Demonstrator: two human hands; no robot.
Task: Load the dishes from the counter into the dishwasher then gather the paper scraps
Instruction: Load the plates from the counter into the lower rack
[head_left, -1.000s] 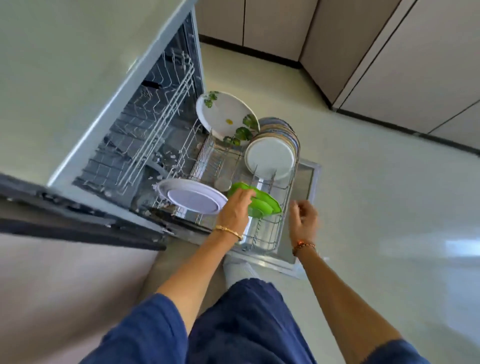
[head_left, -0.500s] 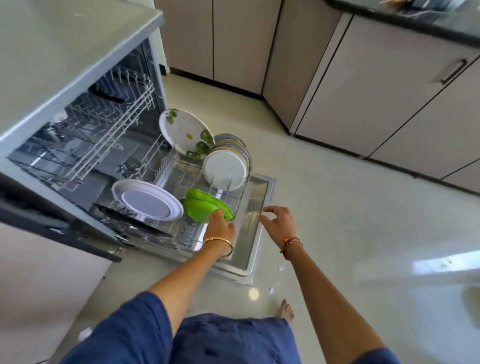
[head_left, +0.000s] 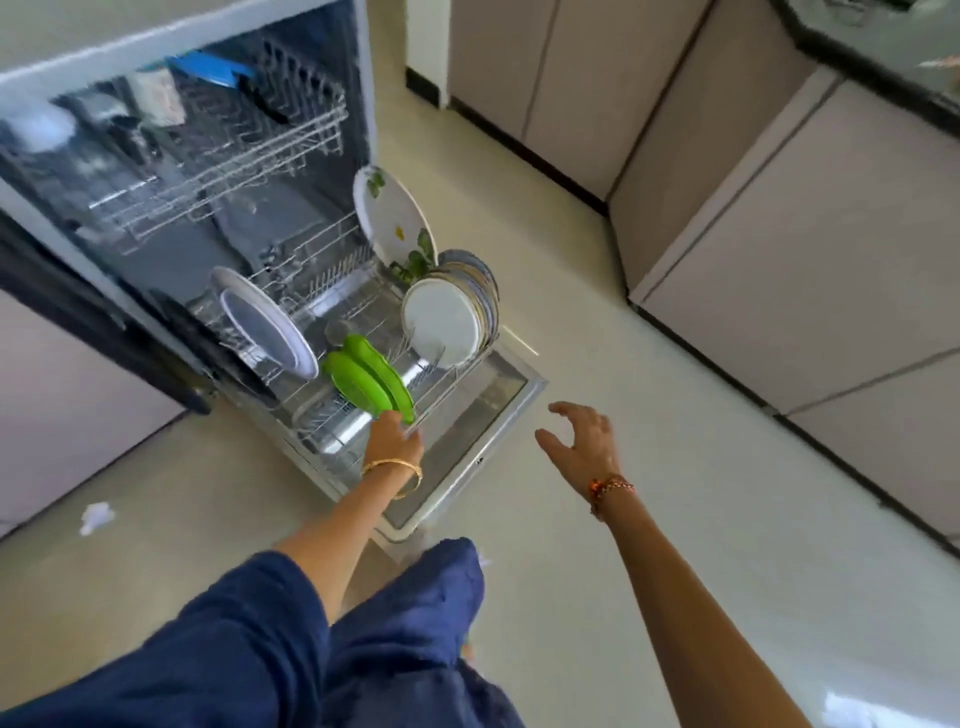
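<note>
A paper scrap (head_left: 96, 517) lies on the floor at left. In the lower rack (head_left: 332, 415), green plates (head_left: 366, 382) stand on edge, tilted, long axis running far-left to near-right. The left hand (head_left: 393, 440) touches their near rim; grip unclear. The right hand (head_left: 584, 441) hovers with fingers spread, empty.

- Bright green plates (head_left: 371, 382) in the steel-grey lower rack (head_left: 363, 332)
- White plate with green leaf pattern (head_left: 392, 223) behind them
- Plain white plate stack (head_left: 441, 319) right of the green plates
</note>
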